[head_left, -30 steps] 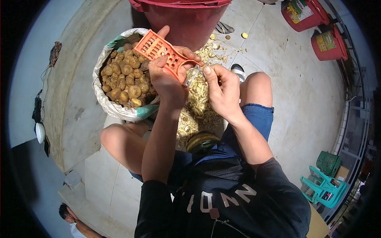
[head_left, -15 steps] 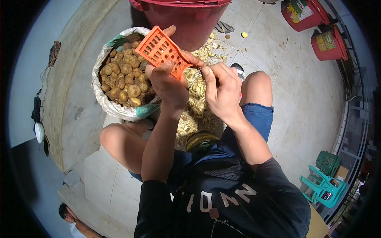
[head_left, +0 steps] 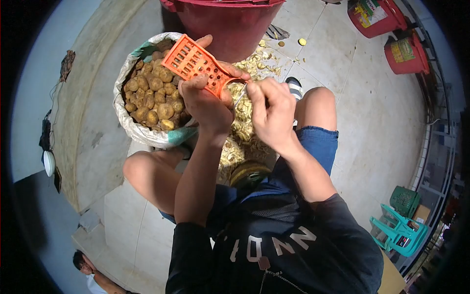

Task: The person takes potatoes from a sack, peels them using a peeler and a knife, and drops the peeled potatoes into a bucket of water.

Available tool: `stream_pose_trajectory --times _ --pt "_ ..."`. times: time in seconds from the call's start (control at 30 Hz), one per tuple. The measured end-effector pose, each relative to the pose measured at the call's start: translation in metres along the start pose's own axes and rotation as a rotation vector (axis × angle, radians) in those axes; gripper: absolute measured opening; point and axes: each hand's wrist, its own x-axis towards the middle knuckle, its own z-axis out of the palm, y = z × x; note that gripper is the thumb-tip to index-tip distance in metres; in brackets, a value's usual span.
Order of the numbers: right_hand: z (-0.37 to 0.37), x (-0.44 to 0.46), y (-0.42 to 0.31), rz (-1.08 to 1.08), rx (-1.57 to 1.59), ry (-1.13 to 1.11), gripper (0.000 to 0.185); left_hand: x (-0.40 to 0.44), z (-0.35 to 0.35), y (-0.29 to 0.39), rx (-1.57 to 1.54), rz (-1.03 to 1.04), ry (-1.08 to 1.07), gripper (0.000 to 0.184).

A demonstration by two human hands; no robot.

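Observation:
My left hand (head_left: 208,103) is closed around an orange plastic piece (head_left: 193,61) with slots and round holes, its wide end tilted up toward the sack. Its narrow end points at my right hand (head_left: 271,110), whose thumb and finger pinch a thin metal strip (head_left: 240,97). That strip lies against or close to the narrow end; its kind cannot be made out. Below both hands, a heap of pale peelings (head_left: 237,154) covers the floor between my legs. Left of my left hand stands an open white sack (head_left: 128,117) full of unpeeled potatoes (head_left: 154,88).
A large red tub (head_left: 223,29) stands just ahead of my hands. Two smaller red buckets (head_left: 377,22) are at the far right. A turquoise plastic chair (head_left: 404,232) and a green crate (head_left: 405,200) stand at lower right. Another person (head_left: 95,277) is at lower left.
The orange piece has shifted slightly left and tilted a little with my left hand. My right hand has moved marginally left, keeping its pinch on the metal strip.

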Motion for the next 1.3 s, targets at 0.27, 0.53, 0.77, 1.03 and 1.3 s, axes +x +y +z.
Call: stream_pose_trajectory --times 0.27,0.53,0.77,1.03,1.3 --pt "0.0 0.004 0.002 0.068 0.025 0.034 0.017 -0.001 0.0 -0.002 -0.06 -0.024 0.016 0.067" --pt "-0.002 0.007 0.002 0.078 0.021 0.027 0.016 0.0 -0.001 -0.001 -0.073 -0.008 0.023 0.067" --pt "0.002 -0.006 -0.014 0.005 0.067 -0.046 0.014 0.001 -0.006 -0.003 -0.149 -0.013 0.01 0.065" --pt "0.006 -0.008 -0.014 0.015 0.12 -0.013 0.017 0.0 -0.001 -0.001 -0.071 -0.015 0.019 0.063" --pt "0.006 -0.01 -0.016 0.009 0.105 -0.044 0.016 0.0 -0.003 0.001 -0.121 -0.048 -0.003 0.062"
